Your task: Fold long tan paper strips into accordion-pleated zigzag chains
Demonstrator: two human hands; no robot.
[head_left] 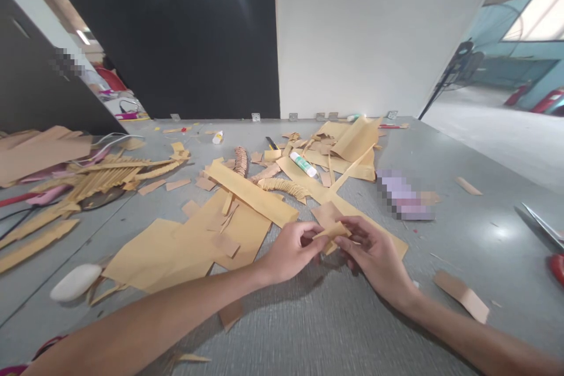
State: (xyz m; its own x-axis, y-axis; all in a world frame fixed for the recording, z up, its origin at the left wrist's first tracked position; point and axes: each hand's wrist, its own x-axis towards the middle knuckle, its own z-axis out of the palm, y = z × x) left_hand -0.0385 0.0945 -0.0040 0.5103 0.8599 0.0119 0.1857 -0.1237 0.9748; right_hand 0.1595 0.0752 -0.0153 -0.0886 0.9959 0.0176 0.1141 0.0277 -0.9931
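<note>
Tan paper strip [331, 230] | left hand [291, 249], right hand [374, 254] each pinching it | ends hidden inside grip

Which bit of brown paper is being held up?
The small folded strip, pinched between the left hand and right hand; the other brown pieces lie loose on the grey table.

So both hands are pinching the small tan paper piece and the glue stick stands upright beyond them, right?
Not quite. The glue stick lies on its side among the tan paper sheets, not upright; the head view shows it. The rest holds: the left hand and the right hand both pinch the small tan paper piece, with the glue stick beyond them.
</note>
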